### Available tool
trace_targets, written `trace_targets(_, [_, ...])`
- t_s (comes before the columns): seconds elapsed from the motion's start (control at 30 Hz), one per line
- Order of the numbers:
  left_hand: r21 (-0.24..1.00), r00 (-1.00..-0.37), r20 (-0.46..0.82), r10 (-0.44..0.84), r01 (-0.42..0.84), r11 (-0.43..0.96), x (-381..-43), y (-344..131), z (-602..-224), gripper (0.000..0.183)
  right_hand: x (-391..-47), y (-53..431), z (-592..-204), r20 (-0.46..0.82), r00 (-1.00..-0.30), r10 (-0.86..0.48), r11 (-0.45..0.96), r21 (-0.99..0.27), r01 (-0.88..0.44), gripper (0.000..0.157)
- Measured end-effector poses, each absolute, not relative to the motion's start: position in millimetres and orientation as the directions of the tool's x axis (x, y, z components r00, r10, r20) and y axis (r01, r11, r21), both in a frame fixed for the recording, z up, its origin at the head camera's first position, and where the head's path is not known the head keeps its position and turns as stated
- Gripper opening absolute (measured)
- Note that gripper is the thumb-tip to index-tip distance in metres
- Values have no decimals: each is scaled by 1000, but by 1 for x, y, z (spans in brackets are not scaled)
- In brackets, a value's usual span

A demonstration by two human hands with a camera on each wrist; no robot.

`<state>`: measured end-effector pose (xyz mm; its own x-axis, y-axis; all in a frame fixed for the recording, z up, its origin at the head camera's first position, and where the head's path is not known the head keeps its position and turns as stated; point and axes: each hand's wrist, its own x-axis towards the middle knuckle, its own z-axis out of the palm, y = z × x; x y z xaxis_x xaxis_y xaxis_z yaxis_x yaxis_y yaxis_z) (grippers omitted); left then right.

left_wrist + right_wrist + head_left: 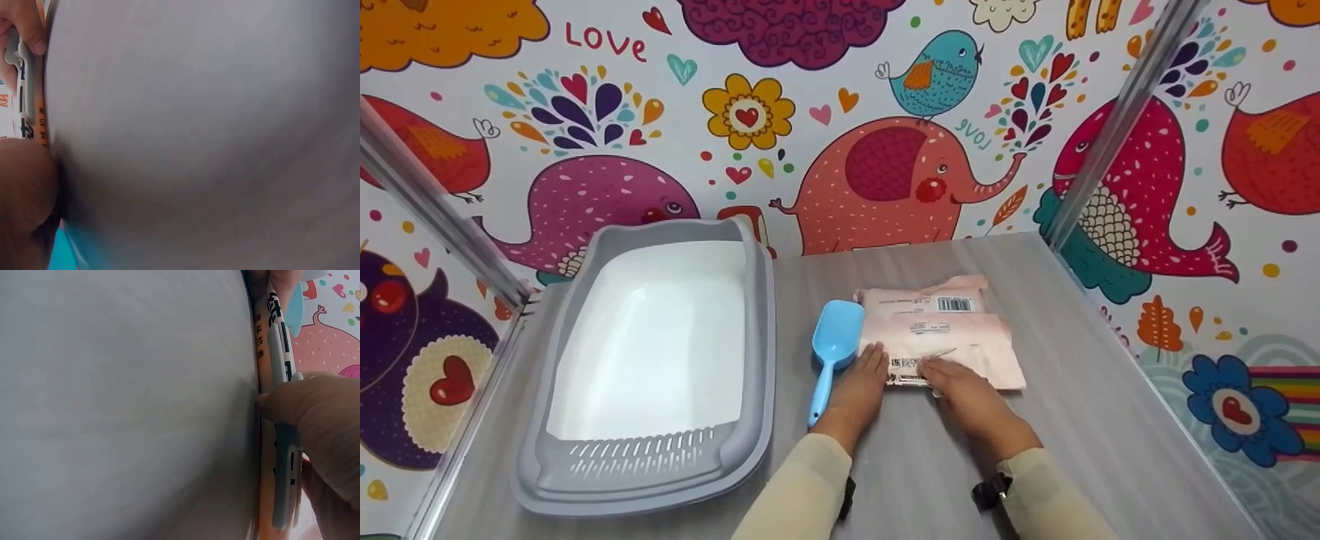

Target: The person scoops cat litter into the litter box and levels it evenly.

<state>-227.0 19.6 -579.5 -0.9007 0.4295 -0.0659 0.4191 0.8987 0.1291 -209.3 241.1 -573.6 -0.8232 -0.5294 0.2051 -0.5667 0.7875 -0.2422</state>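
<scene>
A pink printed bag (982, 345) lies on the table in front of me. Behind it is another pink section with a barcode (955, 304); I cannot tell whether that is a second bag. My left hand (861, 386) holds the bag's left end, fingers on top. My right hand (971, 397) grips its near edge, the thumb at the front in the right wrist view. Along that edge runs a pale grey plastic strip (277, 354), like a carry handle, partly hidden by my thumb. A light blue scoop (838, 330) lies beside the left hand.
A large grey litter tray (769, 360) with a white inside and a slotted front lip stands at the left. The wood-grain table (1080, 390) meets a brightly printed wall (660, 135) at the back. Metal posts (1117, 135) stand at both sides.
</scene>
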Motion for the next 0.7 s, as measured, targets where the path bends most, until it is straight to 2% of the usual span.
trace_targets(0.33, [98,-904,-56,423,417,904,-230,22,-577,51,-201,240,-571,196,-852,-486,821,-233,-522,50])
trace_targets(0.7, [145,-914,-79,397,384,912,-229,23,-582,51,-196,239,-569,147,-854,-499,822,-233,-520,43])
